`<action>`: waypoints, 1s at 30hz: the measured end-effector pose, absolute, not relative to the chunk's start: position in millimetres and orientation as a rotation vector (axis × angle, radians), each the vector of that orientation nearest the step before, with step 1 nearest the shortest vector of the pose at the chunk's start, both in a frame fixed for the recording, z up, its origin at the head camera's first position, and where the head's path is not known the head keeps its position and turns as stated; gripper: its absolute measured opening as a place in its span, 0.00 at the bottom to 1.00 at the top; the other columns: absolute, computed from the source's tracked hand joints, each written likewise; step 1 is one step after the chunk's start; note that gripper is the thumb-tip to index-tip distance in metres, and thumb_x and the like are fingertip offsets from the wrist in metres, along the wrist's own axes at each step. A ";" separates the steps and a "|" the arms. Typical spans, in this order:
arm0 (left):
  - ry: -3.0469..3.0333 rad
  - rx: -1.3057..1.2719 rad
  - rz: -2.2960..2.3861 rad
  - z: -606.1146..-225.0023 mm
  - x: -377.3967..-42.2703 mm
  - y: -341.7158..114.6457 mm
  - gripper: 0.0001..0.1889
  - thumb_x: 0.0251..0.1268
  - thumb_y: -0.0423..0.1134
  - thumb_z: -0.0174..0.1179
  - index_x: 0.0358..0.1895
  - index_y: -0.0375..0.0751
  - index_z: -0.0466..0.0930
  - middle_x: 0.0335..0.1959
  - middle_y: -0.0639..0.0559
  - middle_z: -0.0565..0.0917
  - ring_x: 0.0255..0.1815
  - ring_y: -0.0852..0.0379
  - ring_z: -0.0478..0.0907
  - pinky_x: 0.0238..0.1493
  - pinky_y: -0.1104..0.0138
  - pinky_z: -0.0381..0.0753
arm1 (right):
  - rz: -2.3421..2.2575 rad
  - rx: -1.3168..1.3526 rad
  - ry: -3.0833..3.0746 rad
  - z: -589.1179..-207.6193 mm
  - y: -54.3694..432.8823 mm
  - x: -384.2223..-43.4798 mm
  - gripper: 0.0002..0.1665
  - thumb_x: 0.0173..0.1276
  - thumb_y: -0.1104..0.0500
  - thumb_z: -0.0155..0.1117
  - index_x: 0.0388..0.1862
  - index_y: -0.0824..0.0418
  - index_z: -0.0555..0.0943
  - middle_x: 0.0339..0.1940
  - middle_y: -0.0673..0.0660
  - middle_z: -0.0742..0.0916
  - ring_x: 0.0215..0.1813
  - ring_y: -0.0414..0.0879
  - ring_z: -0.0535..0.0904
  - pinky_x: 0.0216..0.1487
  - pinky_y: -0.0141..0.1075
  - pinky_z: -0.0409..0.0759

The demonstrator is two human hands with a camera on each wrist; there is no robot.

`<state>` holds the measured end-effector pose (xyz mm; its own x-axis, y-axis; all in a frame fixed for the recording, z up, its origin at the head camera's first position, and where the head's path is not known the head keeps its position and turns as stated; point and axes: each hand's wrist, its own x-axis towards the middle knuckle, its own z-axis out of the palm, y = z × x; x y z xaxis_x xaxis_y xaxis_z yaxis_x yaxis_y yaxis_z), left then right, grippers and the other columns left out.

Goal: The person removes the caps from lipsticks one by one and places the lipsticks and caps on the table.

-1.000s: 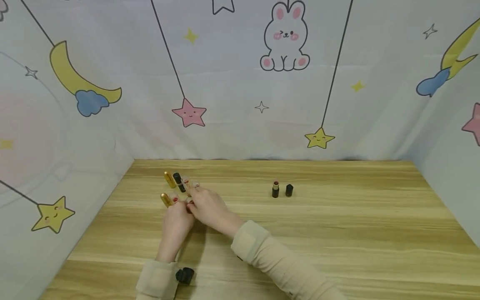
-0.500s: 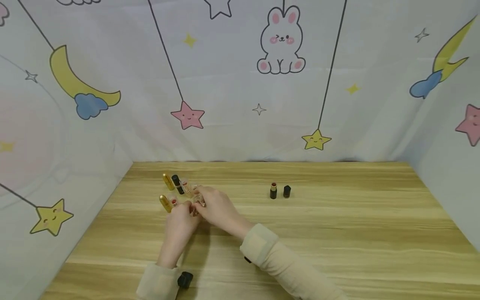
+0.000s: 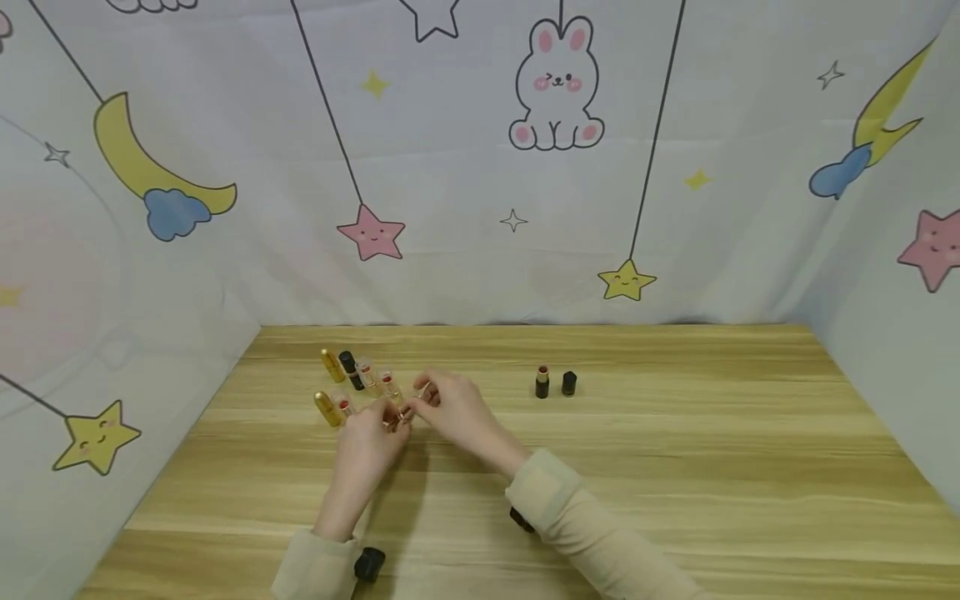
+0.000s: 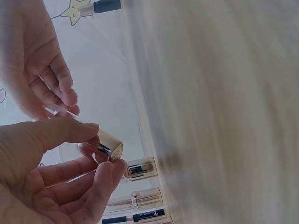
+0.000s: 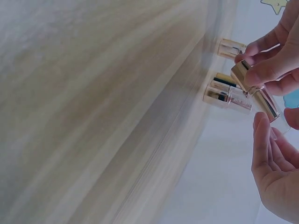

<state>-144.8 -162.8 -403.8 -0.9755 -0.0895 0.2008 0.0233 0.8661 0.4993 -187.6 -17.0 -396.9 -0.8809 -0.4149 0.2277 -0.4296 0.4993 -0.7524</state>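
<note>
In the head view my left hand [image 3: 369, 433] and right hand [image 3: 459, 408] meet low over the left part of the table. With thumb and fingers, my left hand pinches the gold base of a lipstick [image 4: 110, 142], which is tilted, its round end toward the left wrist camera. At the other end, the fingers of my right hand hold its clear cap [image 5: 283, 124]. Just left of my hands stand a clear-capped lipstick with a red tip [image 3: 390, 386] and a second clear-capped one [image 3: 368, 377]. A third [image 3: 344, 406] is partly behind my left hand.
Two gold bullet-shaped tubes [image 3: 327, 409] and a black lipstick tube [image 3: 350, 370] stand at the far left. Right of my hands are an uncapped black lipstick [image 3: 542, 382] and a black cap [image 3: 569, 383]. A printed curtain [image 3: 465, 283] borders the wooden table [image 3: 675, 467].
Both hands have shifted right, away from the standing lipsticks, the right hand further than the left. A clear-capped lipstick that the right hand hid now shows. The head view has shifted slightly.
</note>
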 end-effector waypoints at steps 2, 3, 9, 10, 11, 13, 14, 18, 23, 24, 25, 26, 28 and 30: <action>-2.812 0.038 -0.760 -403.7 -145.1 -161.3 0.08 0.52 0.35 0.66 0.33 0.35 0.81 0.29 0.42 0.86 0.21 0.53 0.76 0.22 0.64 0.70 | 1.411 0.737 -2.696 -396.7 -13.0 -188.3 0.15 0.67 0.54 0.64 0.47 0.61 0.80 0.35 0.54 0.88 0.36 0.41 0.83 0.36 0.26 0.79; -2.807 0.034 -0.760 -403.5 -145.2 -160.3 0.09 0.52 0.36 0.67 0.35 0.35 0.82 0.30 0.42 0.87 0.22 0.52 0.78 0.23 0.62 0.72 | 1.426 0.723 -2.698 -396.4 -11.1 -188.9 0.15 0.67 0.53 0.64 0.47 0.61 0.80 0.35 0.54 0.88 0.36 0.42 0.83 0.37 0.26 0.79; -2.756 -0.019 -0.794 -402.5 -145.5 -155.3 0.12 0.52 0.35 0.69 0.40 0.35 0.84 0.31 0.42 0.88 0.30 0.48 0.85 0.30 0.57 0.80 | 1.493 0.654 -2.721 -396.0 -2.3 -191.2 0.17 0.68 0.52 0.62 0.49 0.61 0.80 0.37 0.55 0.88 0.39 0.45 0.83 0.38 0.29 0.80; -2.746 -0.033 -0.800 -402.8 -145.9 -154.5 0.11 0.52 0.35 0.69 0.39 0.36 0.84 0.31 0.42 0.88 0.30 0.49 0.85 0.30 0.57 0.81 | 1.499 0.648 -2.721 -395.8 -1.0 -191.4 0.17 0.68 0.52 0.62 0.49 0.61 0.80 0.37 0.55 0.88 0.39 0.44 0.83 0.38 0.29 0.80; -2.739 -0.044 -0.806 -402.9 -146.3 -153.7 0.11 0.52 0.35 0.69 0.39 0.36 0.85 0.31 0.42 0.88 0.31 0.49 0.85 0.31 0.58 0.81 | 1.502 0.646 -2.720 -395.4 0.5 -191.6 0.17 0.68 0.52 0.61 0.49 0.61 0.80 0.37 0.55 0.88 0.39 0.44 0.83 0.38 0.29 0.80; -2.732 -0.067 -0.810 -402.9 -147.1 -152.2 0.10 0.51 0.35 0.70 0.38 0.36 0.85 0.31 0.43 0.88 0.30 0.50 0.85 0.31 0.58 0.81 | 1.510 0.651 -2.708 -394.6 3.4 -191.6 0.16 0.68 0.53 0.62 0.49 0.61 0.81 0.37 0.55 0.88 0.38 0.44 0.83 0.38 0.29 0.80; -2.732 -0.077 -0.809 -403.0 -147.6 -151.6 0.10 0.51 0.35 0.70 0.37 0.36 0.85 0.31 0.43 0.88 0.30 0.50 0.85 0.31 0.58 0.81 | 1.510 0.655 -2.702 -394.3 5.0 -191.4 0.16 0.68 0.53 0.62 0.49 0.61 0.81 0.37 0.55 0.88 0.38 0.43 0.83 0.38 0.29 0.80; -2.748 -0.113 -0.819 -402.2 -149.7 -149.5 0.09 0.52 0.35 0.70 0.36 0.37 0.85 0.31 0.44 0.87 0.31 0.51 0.84 0.32 0.59 0.81 | 1.504 0.654 -2.689 -392.8 10.5 -191.0 0.16 0.69 0.54 0.61 0.49 0.62 0.81 0.36 0.56 0.88 0.37 0.44 0.83 0.38 0.31 0.80; -2.758 -0.144 -0.843 -400.9 -150.9 -146.1 0.08 0.53 0.35 0.69 0.36 0.37 0.85 0.31 0.44 0.87 0.30 0.52 0.84 0.31 0.61 0.82 | 1.484 0.627 -2.691 -392.6 15.4 -191.0 0.17 0.69 0.52 0.61 0.49 0.62 0.81 0.37 0.56 0.88 0.38 0.44 0.84 0.38 0.30 0.80; -2.760 -0.145 -0.847 -400.9 -151.0 -145.2 0.08 0.53 0.35 0.70 0.35 0.37 0.85 0.31 0.45 0.87 0.30 0.52 0.84 0.31 0.61 0.82 | 1.493 0.619 -2.690 -392.2 16.5 -190.6 0.17 0.69 0.52 0.61 0.49 0.62 0.81 0.37 0.56 0.88 0.38 0.45 0.84 0.38 0.30 0.81; -2.759 -0.148 -0.851 -401.0 -151.0 -144.3 0.08 0.53 0.35 0.70 0.35 0.37 0.85 0.31 0.45 0.87 0.30 0.52 0.84 0.31 0.61 0.82 | 1.500 0.615 -2.686 -392.1 17.5 -190.4 0.17 0.69 0.52 0.61 0.49 0.62 0.81 0.37 0.56 0.88 0.38 0.45 0.84 0.37 0.30 0.81; -2.760 -0.148 -0.850 -401.2 -151.1 -143.3 0.08 0.53 0.35 0.70 0.35 0.37 0.85 0.30 0.45 0.87 0.30 0.53 0.84 0.31 0.62 0.82 | 1.508 0.612 -2.682 -392.3 18.7 -190.0 0.16 0.69 0.52 0.61 0.49 0.62 0.81 0.37 0.56 0.88 0.38 0.45 0.84 0.37 0.30 0.80; -2.765 -0.154 -0.863 -401.7 -151.0 -141.5 0.08 0.53 0.35 0.70 0.35 0.37 0.85 0.31 0.45 0.87 0.30 0.53 0.84 0.32 0.62 0.82 | 1.521 0.609 -2.675 -392.2 21.1 -188.9 0.16 0.69 0.53 0.61 0.48 0.61 0.81 0.37 0.57 0.88 0.38 0.47 0.84 0.37 0.30 0.81; -2.771 -0.155 -0.877 -402.1 -150.9 -139.8 0.08 0.53 0.35 0.70 0.36 0.37 0.85 0.31 0.45 0.87 0.30 0.53 0.83 0.32 0.62 0.82 | 1.530 0.607 -2.673 -392.1 23.6 -187.9 0.15 0.69 0.53 0.61 0.48 0.60 0.81 0.37 0.56 0.88 0.39 0.47 0.84 0.37 0.30 0.80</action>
<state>-150.9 -139.8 -402.1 -0.9679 0.0314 0.2495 0.1692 0.8154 0.5536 -187.9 23.6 -392.1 -0.9251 -0.3282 0.1909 -0.3308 0.4498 -0.8296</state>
